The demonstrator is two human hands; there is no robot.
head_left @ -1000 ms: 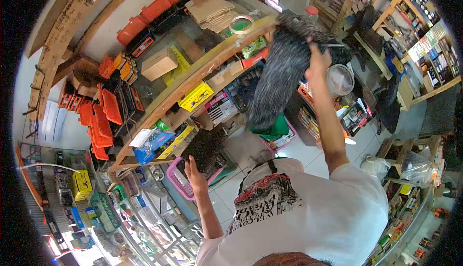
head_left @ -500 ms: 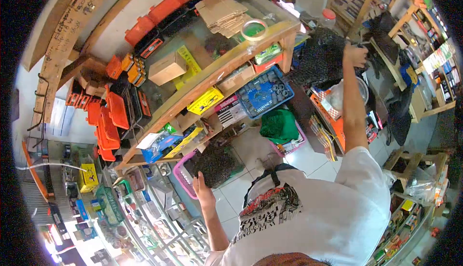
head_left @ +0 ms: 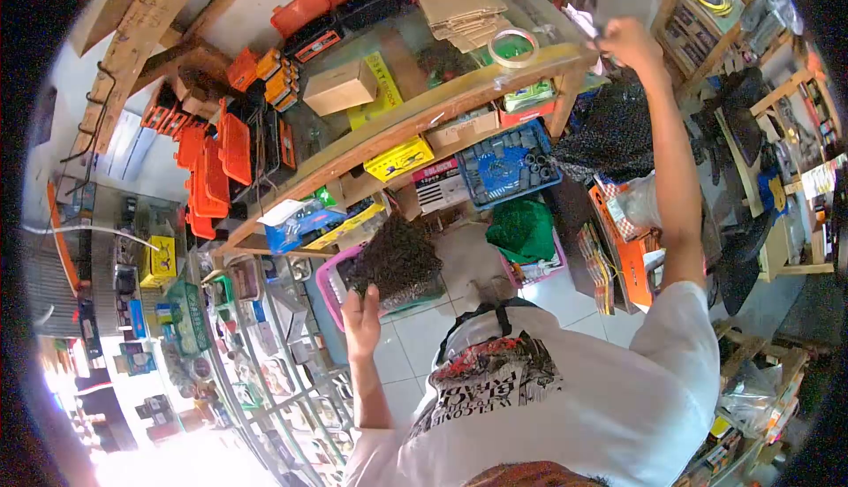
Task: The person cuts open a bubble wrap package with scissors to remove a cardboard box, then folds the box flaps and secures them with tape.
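Note:
My right hand (head_left: 631, 44) is at the right end of the glass-topped wooden counter, its fingers closed beside a crumpled white sheet (head_left: 583, 30). A small dark thing shows at its fingertips, too small to name. Lower left, my left hand (head_left: 361, 321) has its fingers stretched out against the near edge of a dark mesh heap (head_left: 396, 262). The heap lies in a pink basket (head_left: 329, 286) on the floor; whether my fingers grip the mesh cannot be made out.
On the counter (head_left: 442, 97) lie flattened cardboard (head_left: 459, 6), a tape roll (head_left: 513, 47) and a brown box (head_left: 340, 87). Beneath it is a blue crate (head_left: 508, 165) of fittings. Green cloth (head_left: 521, 229) fills another basket. Black netting (head_left: 609, 129) hangs beyond the counter's end.
My right hand has moved from above the black netting to the white sheet at the counter's end. The view has shifted, and the dark mesh heap now stands more peaked by my left hand.

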